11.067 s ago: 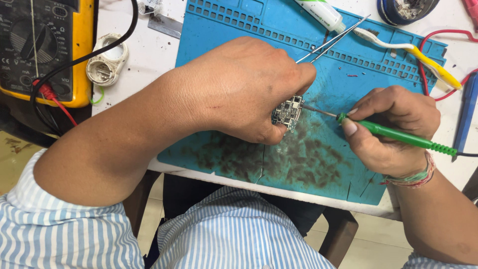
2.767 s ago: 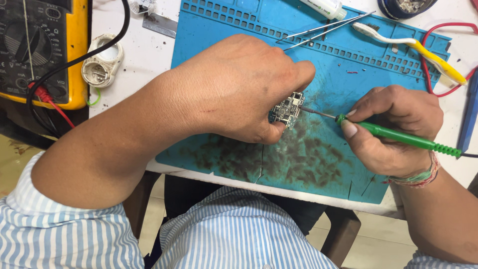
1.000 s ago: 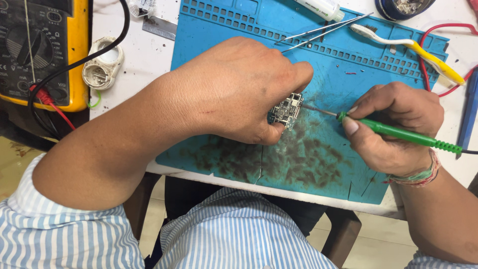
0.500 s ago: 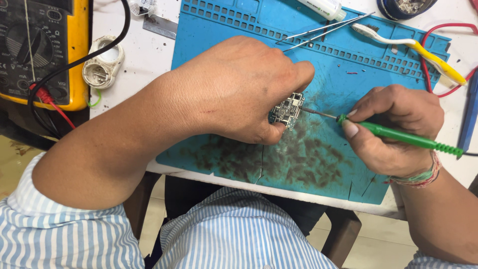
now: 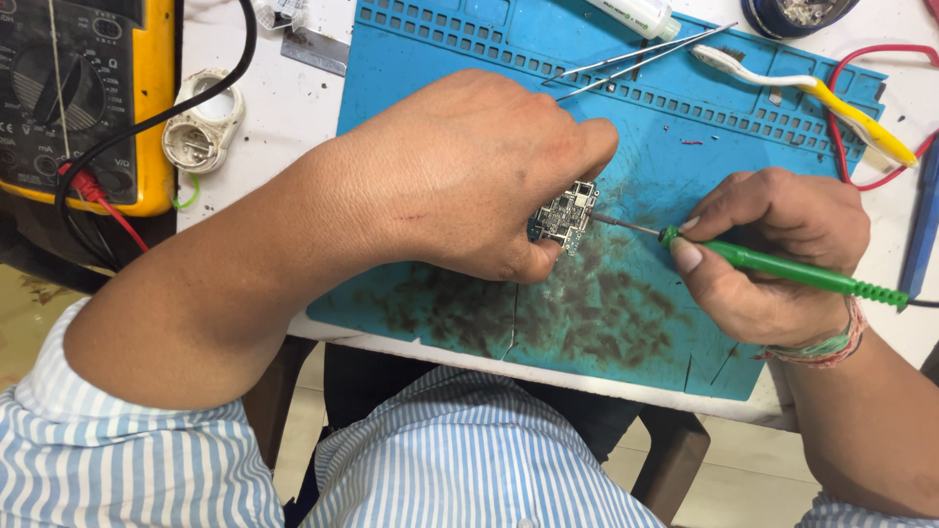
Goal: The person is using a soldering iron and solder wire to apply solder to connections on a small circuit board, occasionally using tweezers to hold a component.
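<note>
While your left hand pins the small silver-grey circuit board, your right hand works it with a green-handled probe.

Left fingers are closed tight on the board, which sits mid-mat on the stained blue silicone work mat. Right fingers are pinched shut around the probe, its metal tip touching the board's 3 o'clock edge. Yellow multimeter sits way off at 10 o'clock, thin steel tweezers at 12.

Left hand knuckles up, fingers curled down, thumb and forefinger pinched shut — forearm crossing in from lower left. Right hand just beside it, fingers closed in a pen grip, wrist bent inward.
</note>
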